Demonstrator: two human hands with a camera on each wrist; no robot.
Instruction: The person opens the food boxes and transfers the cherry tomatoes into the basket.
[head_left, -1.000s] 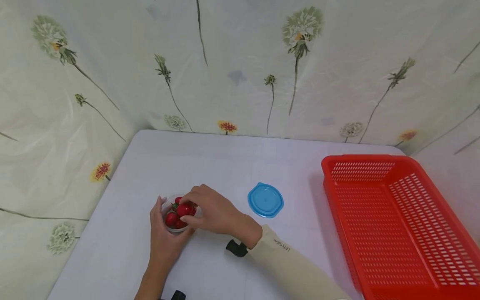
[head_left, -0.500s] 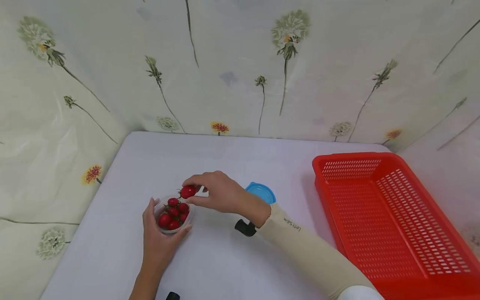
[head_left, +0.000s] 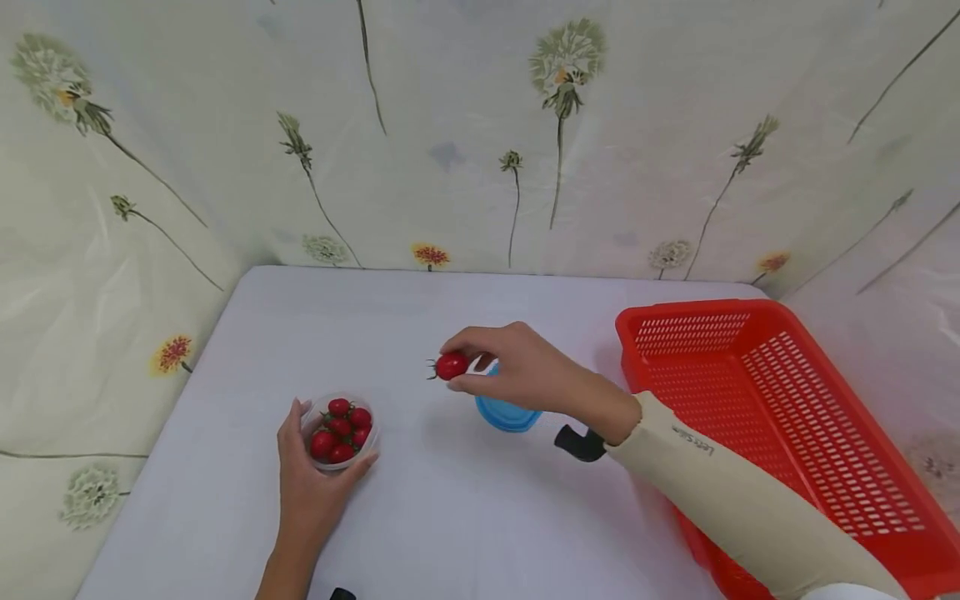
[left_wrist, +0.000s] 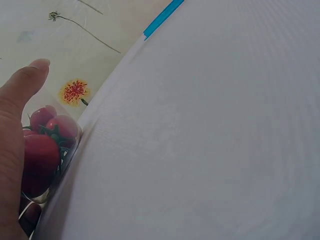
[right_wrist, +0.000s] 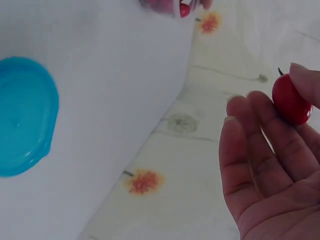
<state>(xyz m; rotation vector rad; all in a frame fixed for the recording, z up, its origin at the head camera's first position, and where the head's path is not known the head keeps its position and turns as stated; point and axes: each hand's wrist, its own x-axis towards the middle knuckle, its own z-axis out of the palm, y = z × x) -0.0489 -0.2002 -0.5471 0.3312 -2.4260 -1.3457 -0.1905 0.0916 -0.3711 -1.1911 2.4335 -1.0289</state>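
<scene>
— Left hand (head_left: 311,487) grips a round, clear plastic bowl (head_left: 376,430) containing red tomatoes (head_left: 340,427). Right hand (head_left: 525,367) pinches one glossy, red, oval tomato (head_left: 452,366) above the pale bench (head_left: 420,517), at the bowl's 2 o'clock.
— Possible faults?
— Slippage: smooth skin, fingertip hold. It could strike the round, blue plastic lid (head_left: 508,415) at its 4 o'clock. Uneven left-hand pressure may tip the bowl.
</scene>
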